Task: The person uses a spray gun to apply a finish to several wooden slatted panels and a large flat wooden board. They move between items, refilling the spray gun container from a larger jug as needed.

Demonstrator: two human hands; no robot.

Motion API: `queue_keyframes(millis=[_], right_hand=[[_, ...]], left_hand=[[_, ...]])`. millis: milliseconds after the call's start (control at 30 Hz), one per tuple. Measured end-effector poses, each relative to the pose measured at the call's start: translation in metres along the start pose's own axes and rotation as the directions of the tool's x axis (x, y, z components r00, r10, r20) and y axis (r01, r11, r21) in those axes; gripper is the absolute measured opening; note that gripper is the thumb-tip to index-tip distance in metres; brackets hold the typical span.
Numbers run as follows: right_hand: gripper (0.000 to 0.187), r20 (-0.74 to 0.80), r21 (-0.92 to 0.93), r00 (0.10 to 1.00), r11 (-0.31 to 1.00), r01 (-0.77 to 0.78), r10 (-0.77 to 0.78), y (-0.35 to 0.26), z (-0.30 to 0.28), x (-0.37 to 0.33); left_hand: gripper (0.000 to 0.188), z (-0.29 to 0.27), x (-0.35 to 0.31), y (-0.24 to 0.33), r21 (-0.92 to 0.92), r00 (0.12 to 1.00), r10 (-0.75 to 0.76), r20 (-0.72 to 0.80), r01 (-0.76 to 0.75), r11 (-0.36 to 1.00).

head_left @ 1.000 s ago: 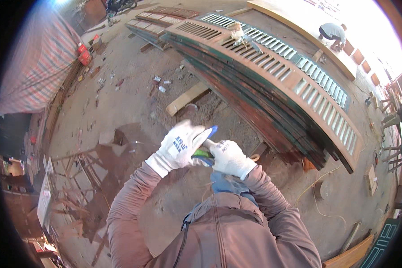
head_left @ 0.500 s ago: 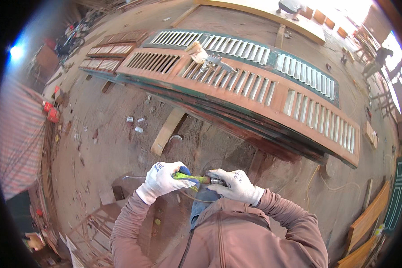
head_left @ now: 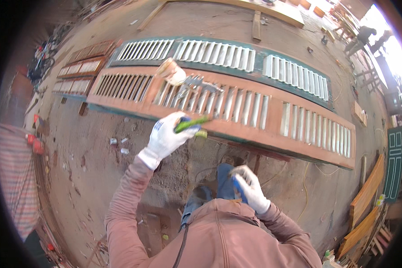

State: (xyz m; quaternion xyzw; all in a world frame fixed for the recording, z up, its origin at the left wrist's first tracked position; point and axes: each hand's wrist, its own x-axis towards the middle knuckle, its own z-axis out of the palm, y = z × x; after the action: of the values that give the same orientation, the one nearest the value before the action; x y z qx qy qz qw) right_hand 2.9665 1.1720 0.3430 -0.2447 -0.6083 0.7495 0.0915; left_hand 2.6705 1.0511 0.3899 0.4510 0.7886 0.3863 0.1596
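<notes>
My left hand (head_left: 167, 134), in a white glove with a blue palm, is closed around a slim green-handled tool (head_left: 192, 123). The tool's brownish end points right, near the front edge of a louvered shutter panel (head_left: 276, 107). A small yellow-green piece (head_left: 201, 133) shows just below it. Low in front of my body, my right hand (head_left: 251, 188) is curled, with its blue palm side toward my jacket. Motion blurs its fingers, and what they hold is hidden. On the panel lie a pale round container (head_left: 171, 72) and a grey metal object (head_left: 198, 85).
Behind lies a dark green louvered panel (head_left: 260, 62); smaller brown louvered panels (head_left: 78, 68) are at the left. A thin yellowish hose (head_left: 305, 187) runs over the floor at right. Wooden boards (head_left: 367, 192) and a green panel (head_left: 395, 165) stand at the right edge. People (head_left: 366, 33) are far right.
My hands have separated. The left has moved forward toward the panel with the green tool; the right has dropped back toward my right side. The view has shifted closer to the panels.
</notes>
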Motion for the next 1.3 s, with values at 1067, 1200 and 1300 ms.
queue_keyframes(millis=[1067,1200,1300], right_hand=[[0.040,-0.602,0.037,0.799,0.999,0.013,0.012,0.000,-0.197,0.078],[0.053,-0.567,-0.165,0.812,0.985,0.048,-0.135,-0.010,-0.142,0.051],[0.047,-0.625,-0.340,0.734,0.939,0.052,-0.267,0.039,-0.126,0.019]], left_hand=[[0.073,0.031,0.245,-0.101,0.552,0.786,-0.350,0.510,0.013,0.834],[0.051,0.037,0.244,-0.144,0.323,0.868,-0.175,0.465,0.018,0.946],[0.056,0.041,0.241,-0.119,0.477,0.903,-0.035,0.428,-0.193,0.858]])
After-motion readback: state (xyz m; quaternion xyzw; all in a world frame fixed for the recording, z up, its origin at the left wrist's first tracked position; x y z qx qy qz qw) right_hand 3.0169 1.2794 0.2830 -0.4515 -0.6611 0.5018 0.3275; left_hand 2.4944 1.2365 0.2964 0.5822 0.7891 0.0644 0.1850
